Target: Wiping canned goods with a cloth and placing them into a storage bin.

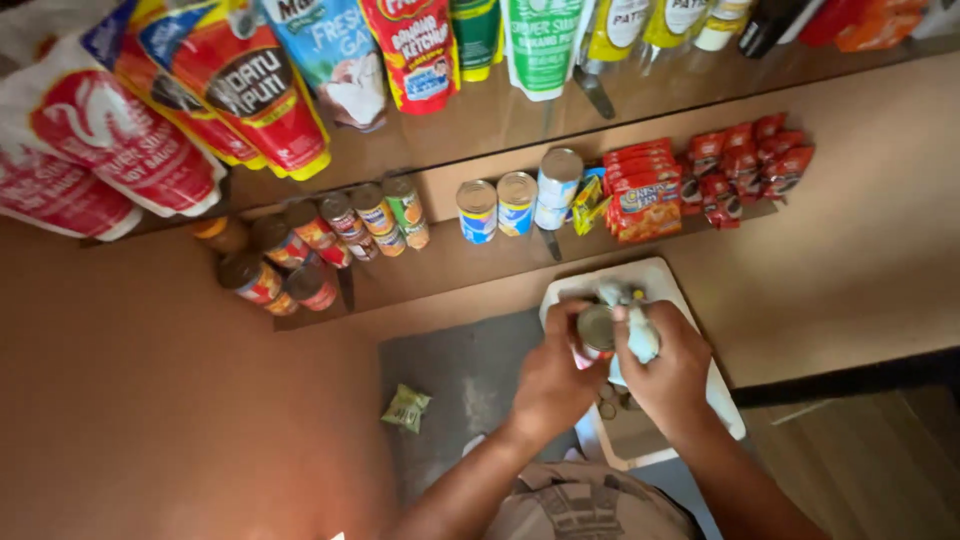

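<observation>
My left hand [556,372] grips a small tin can [596,330] with a metal lid and a red label, held over a white stool [690,300]. My right hand [668,368] presses a crumpled pale cloth [640,335] against the top of the can. Both hands meet at the can, just in front of the lower wall shelf. My forearms reach up from the bottom of the view.
A lower shelf [450,265] carries rows of cans [517,203] and red snack packets [640,190]. An upper shelf holds sauce pouches [250,90] and bottles. A green sachet [406,408] lies on the dark floor mat [470,380]. Wooden flooring shows at right.
</observation>
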